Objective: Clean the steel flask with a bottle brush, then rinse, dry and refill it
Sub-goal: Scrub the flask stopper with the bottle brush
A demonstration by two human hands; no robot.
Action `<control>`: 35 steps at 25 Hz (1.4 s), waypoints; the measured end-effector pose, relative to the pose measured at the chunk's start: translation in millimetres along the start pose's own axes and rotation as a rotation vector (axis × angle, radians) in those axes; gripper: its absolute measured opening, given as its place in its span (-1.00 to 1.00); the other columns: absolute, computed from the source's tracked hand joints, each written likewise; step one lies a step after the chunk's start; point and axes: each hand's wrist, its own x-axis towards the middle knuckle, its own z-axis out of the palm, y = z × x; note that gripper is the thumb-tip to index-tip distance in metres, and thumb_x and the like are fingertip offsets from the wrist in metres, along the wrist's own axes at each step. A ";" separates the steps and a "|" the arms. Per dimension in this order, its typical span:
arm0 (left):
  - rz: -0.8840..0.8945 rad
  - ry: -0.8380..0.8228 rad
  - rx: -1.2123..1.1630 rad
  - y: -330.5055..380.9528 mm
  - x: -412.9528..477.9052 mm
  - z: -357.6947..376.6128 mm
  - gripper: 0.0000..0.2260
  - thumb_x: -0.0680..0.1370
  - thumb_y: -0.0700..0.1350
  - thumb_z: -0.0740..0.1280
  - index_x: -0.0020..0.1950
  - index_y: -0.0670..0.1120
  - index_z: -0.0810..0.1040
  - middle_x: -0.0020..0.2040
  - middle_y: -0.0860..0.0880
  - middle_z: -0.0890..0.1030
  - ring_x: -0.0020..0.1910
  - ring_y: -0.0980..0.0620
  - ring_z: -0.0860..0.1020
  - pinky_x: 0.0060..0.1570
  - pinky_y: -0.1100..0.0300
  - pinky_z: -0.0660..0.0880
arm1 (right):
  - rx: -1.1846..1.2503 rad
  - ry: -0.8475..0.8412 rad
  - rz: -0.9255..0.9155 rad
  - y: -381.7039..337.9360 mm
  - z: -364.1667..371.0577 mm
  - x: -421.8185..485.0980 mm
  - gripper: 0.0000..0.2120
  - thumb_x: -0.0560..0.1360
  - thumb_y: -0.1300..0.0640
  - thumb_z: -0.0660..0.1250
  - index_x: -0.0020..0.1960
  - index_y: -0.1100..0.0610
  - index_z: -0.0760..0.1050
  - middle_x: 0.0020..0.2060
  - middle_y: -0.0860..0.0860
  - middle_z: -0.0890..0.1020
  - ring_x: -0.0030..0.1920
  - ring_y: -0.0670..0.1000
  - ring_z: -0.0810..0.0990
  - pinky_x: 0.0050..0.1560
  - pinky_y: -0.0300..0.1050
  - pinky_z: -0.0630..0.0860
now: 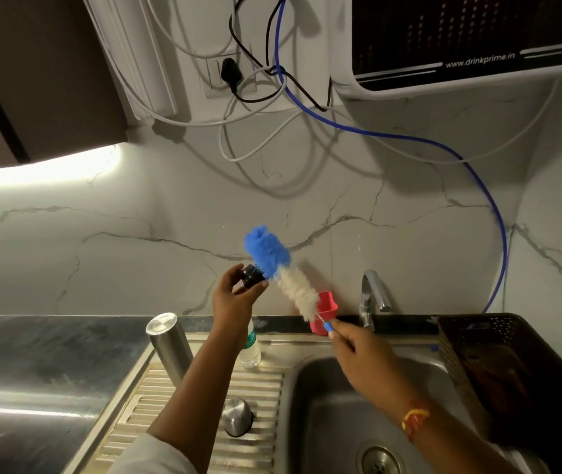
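My left hand (235,295) grips a small black stopper (253,274) raised above the drainboard. My right hand (358,347) holds the blue handle of a bottle brush (283,268); its blue and white bristles point up and left, and the blue tip touches the stopper. The steel flask (169,347) stands upside down on the ribbed drainboard (265,388), left of my left forearm. A round steel cap (237,416) sits on the drainboard nearer to me.
The sink basin (334,422) lies below my right arm, with the tap (371,295) behind it. A red cup (325,313) and a clear plastic bottle (250,347) stand at the back. A dark perforated basket (498,364) sits to the right. A water purifier (471,42) and cables hang above.
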 end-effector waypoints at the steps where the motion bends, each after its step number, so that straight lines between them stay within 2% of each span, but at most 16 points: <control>1: -0.002 -0.024 0.018 0.0 0.5 0.1 -0.57 0.47 -0.27 0.53 0.30 -0.04 0.55 0.19 -0.03 0.66 0.13 0.01 0.67 0.16 0.04 0.60 | -0.060 -0.005 -0.027 -0.1 1.0 -3.7 -0.67 0.66 -0.03 0.19 0.39 -0.05 0.48 -0.16 -0.11 0.60 -0.14 -0.11 0.59 -0.16 -0.28 0.52; 2: 0.002 -0.065 0.054 0.1 -0.2 1.2 -0.57 0.47 -0.26 0.53 0.29 -0.05 0.55 0.18 -0.04 0.68 0.13 0.01 0.68 0.18 0.03 0.61 | -0.118 0.001 -0.054 -1.1 1.0 -4.2 -0.66 0.66 -0.04 0.17 0.40 -0.05 0.47 -0.21 -0.15 0.57 -0.17 -0.12 0.58 -0.21 -0.34 0.47; 4: 0.023 -0.131 0.133 -1.1 -1.9 5.2 -0.57 0.46 -0.24 0.54 0.29 -0.07 0.56 0.16 -0.04 0.70 0.14 0.02 0.68 0.21 0.01 0.61 | -0.191 0.022 -0.096 -5.1 -2.4 2.0 -0.68 0.67 -0.03 0.15 0.37 -0.02 0.48 -0.22 -0.12 0.55 -0.19 -0.12 0.56 -0.19 -0.32 0.49; 7: 0.039 -0.064 0.090 3.8 1.3 0.7 -0.60 0.48 -0.25 0.52 0.29 -0.07 0.56 0.15 -0.04 0.69 0.14 0.02 0.68 0.25 -0.03 0.59 | -0.175 -0.007 -0.098 -5.1 -2.9 6.2 -0.71 0.67 -0.02 0.16 0.29 0.05 0.52 -0.17 -0.05 0.60 -0.18 -0.10 0.57 -0.12 -0.22 0.57; 10: 0.039 0.001 0.025 14.4 5.6 -8.4 -0.64 0.52 -0.26 0.48 0.28 -0.04 0.57 0.16 -0.03 0.68 0.15 0.03 0.66 0.28 -0.04 0.57 | -0.166 -0.038 -0.096 0.3 1.3 -2.2 -0.73 0.66 -0.03 0.17 0.24 0.03 0.54 -0.17 -0.02 0.64 -0.20 -0.07 0.60 -0.12 -0.11 0.61; 12: 0.064 -0.069 0.097 14.9 0.1 -2.2 -0.64 0.50 -0.24 0.50 0.27 -0.03 0.57 0.15 -0.02 0.69 0.15 0.04 0.67 0.27 -0.03 0.58 | -0.155 -0.001 -0.099 -0.9 3.0 1.2 -0.74 0.65 -0.03 0.18 0.24 -0.01 0.55 -0.20 -0.03 0.64 -0.21 -0.08 0.60 -0.18 -0.13 0.59; 14: 0.085 -0.121 0.148 10.9 -5.2 5.1 -0.61 0.48 -0.23 0.52 0.27 -0.04 0.57 0.15 -0.01 0.69 0.16 0.04 0.67 0.26 -0.02 0.59 | -0.132 0.035 -0.064 -4.8 3.0 11.4 -0.72 0.66 -0.03 0.17 0.29 -0.04 0.54 -0.19 -0.06 0.62 -0.20 -0.11 0.59 -0.24 -0.24 0.52; 16: 0.086 -0.077 0.112 10.1 -5.6 3.9 -0.62 0.49 -0.23 0.52 0.26 -0.03 0.56 0.14 0.00 0.69 0.14 0.04 0.67 0.24 -0.01 0.59 | -0.048 0.066 -0.008 -3.1 -1.5 18.0 -0.69 0.66 -0.02 0.18 0.35 -0.02 0.51 -0.10 -0.06 0.63 -0.12 -0.12 0.58 -0.17 -0.33 0.48; 18: 0.088 -0.006 0.071 13.0 -4.6 -2.7 -0.65 0.51 -0.22 0.51 0.25 -0.01 0.55 0.12 0.04 0.67 0.09 0.08 0.67 0.21 0.03 0.59 | 0.049 0.072 0.050 1.7 -5.1 16.0 -0.73 0.66 0.00 0.19 0.26 0.04 0.56 -0.06 -0.03 0.64 -0.08 -0.11 0.59 -0.18 -0.39 0.43; 20: 0.088 0.029 0.049 12.7 -4.4 -6.1 -0.66 0.52 -0.22 0.50 0.25 -0.01 0.53 0.12 0.07 0.66 0.07 0.09 0.67 0.20 0.04 0.59 | 0.160 -0.029 0.130 1.2 -4.4 3.7 -0.77 0.66 -0.01 0.19 0.15 0.05 0.57 -0.26 -0.05 0.57 -0.27 -0.09 0.56 -0.33 -0.32 0.40; 22: 0.084 0.014 0.022 11.4 -5.9 -6.0 -0.67 0.53 -0.19 0.50 0.25 0.00 0.54 0.15 0.05 0.66 0.11 0.06 0.67 0.20 0.03 0.59 | 0.378 -0.161 0.253 -8.4 -0.7 -8.6 -0.79 0.66 -0.01 0.19 0.16 -0.03 0.58 -0.44 -0.07 0.40 -0.49 -0.12 0.33 -0.49 -0.24 0.24; 23: 0.086 -0.011 0.019 9.6 -7.8 -4.9 -0.68 0.53 -0.17 0.50 0.24 0.01 0.54 0.17 0.03 0.65 0.13 0.03 0.66 0.19 0.03 0.59 | 0.484 -0.206 0.305 -12.9 0.1 -10.2 -0.80 0.66 0.00 0.19 0.15 -0.06 0.58 -0.46 -0.08 0.35 -0.51 -0.13 0.25 -0.51 -0.24 0.18; 25: 0.088 -0.076 0.032 6.4 -15.4 -0.7 -0.73 0.55 -0.18 0.47 0.22 0.01 0.54 0.17 0.00 0.65 0.13 0.01 0.66 0.16 0.06 0.60 | 0.595 -0.263 0.377 -18.1 -5.0 -3.6 -0.80 0.66 0.03 0.21 0.16 -0.01 0.58 -0.46 -0.07 0.36 -0.50 -0.14 0.23 -0.51 -0.24 0.17; 27: 0.088 -0.116 0.057 6.7 -22.9 2.9 -0.75 0.57 -0.19 0.44 0.21 0.01 0.54 0.16 -0.02 0.65 0.12 0.01 0.65 0.15 0.09 0.59 | 0.653 -0.315 0.427 -20.2 -9.5 0.7 -0.78 0.66 0.03 0.21 0.18 0.05 0.58 -0.46 -0.06 0.38 -0.49 -0.13 0.25 -0.52 -0.25 0.20; 32: 0.088 -0.039 0.075 10.5 -9.2 -7.4 -0.74 0.57 -0.18 0.45 0.24 -0.02 0.55 0.15 -0.03 0.67 0.14 -0.02 0.66 0.21 0.00 0.59 | 0.632 -0.380 0.415 -23.4 -6.6 -13.0 -0.78 0.65 0.03 0.22 0.19 0.03 0.58 -0.43 -0.05 0.38 -0.47 -0.12 0.25 -0.52 -0.26 0.21; 35: 0.079 -0.196 0.149 8.5 -16.1 -6.8 -0.73 0.59 -0.17 0.43 0.26 -0.01 0.54 0.17 -0.01 0.67 0.16 0.00 0.65 0.16 0.08 0.60 | 0.651 -0.326 0.431 -23.4 -9.6 -0.2 -0.77 0.65 0.03 0.22 0.20 0.07 0.58 -0.45 -0.05 0.39 -0.48 -0.13 0.25 -0.52 -0.26 0.19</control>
